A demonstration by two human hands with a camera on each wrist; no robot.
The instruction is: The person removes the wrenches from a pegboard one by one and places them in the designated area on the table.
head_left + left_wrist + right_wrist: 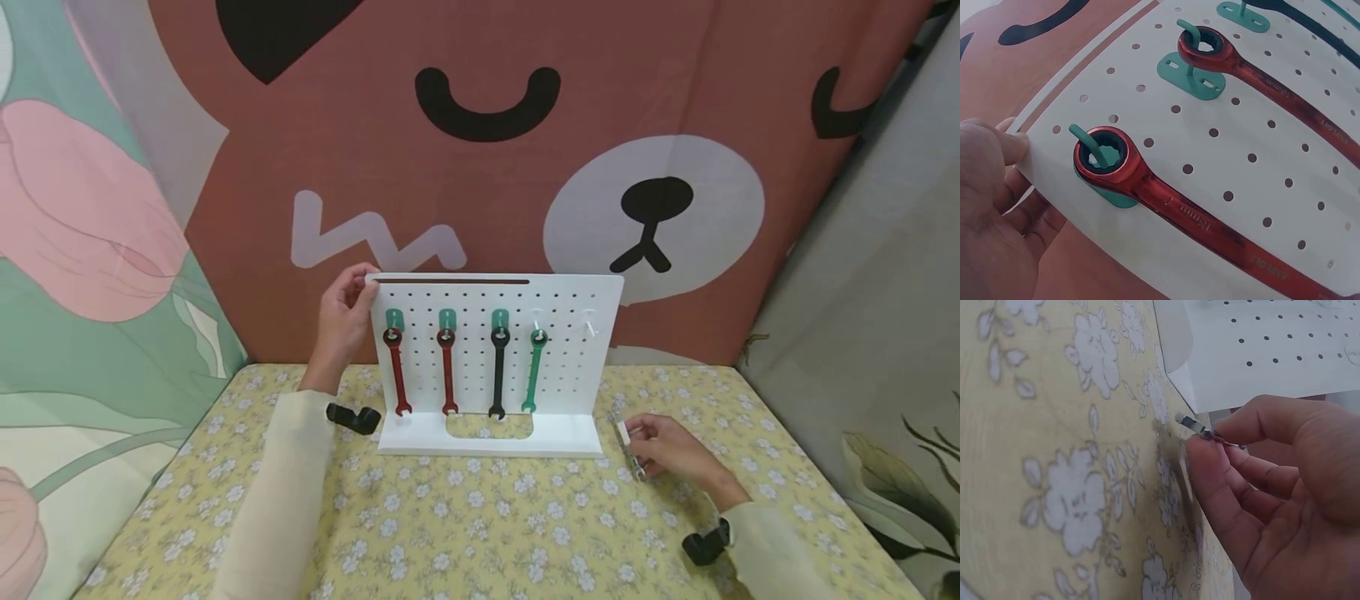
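1. A person's left hand (347,310) grips the top left corner of a white pegboard (570,367), thumb on the front face and fingers curled behind the edge; the left wrist view shows the thumb (997,147) pressed flat against the board's corner.
2. The pegboard stands upright on a table covered in a yellow floral cloth (480,533), in front of a bear-print backdrop (525,167).
3. Four wrenches hang from hooks on the board, left to right: a red wrench (397,371), a second red one (447,371), a black wrench (498,371) and a green wrench (534,371). Two white hooks (590,323) to their right hang bare.
4. The right hand (667,446) rests on the cloth just right of the board's base, fingers bent and pinching a small silver wrench (628,446) between thumb and fingertips.
5. The right wrist view shows the tool's tip (1194,425) poking out past the fingertips, close to the board's lower corner; it lies low against the cloth.
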